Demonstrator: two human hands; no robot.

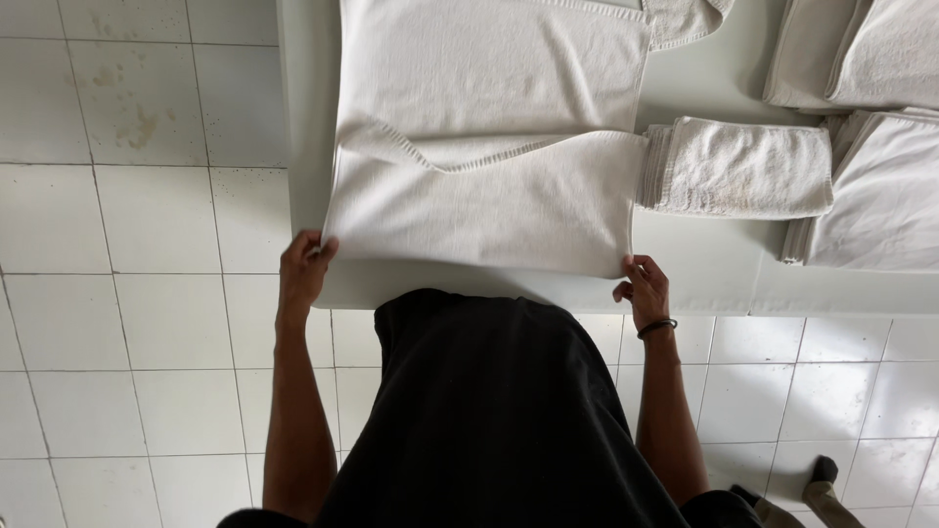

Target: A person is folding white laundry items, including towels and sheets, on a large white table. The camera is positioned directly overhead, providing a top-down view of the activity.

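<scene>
hands: left [303,269], right [646,288], pinching white towel [489,186] near corners.

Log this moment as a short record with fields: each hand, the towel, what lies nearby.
left hand: pinches the near left corner of the large white towel
right hand: pinches the towel's near right corner
towel state: spread on the pale table, partly folded over itself
nearby: small folded towel to the right; stacked towels farther right
floor: white tiles
</scene>
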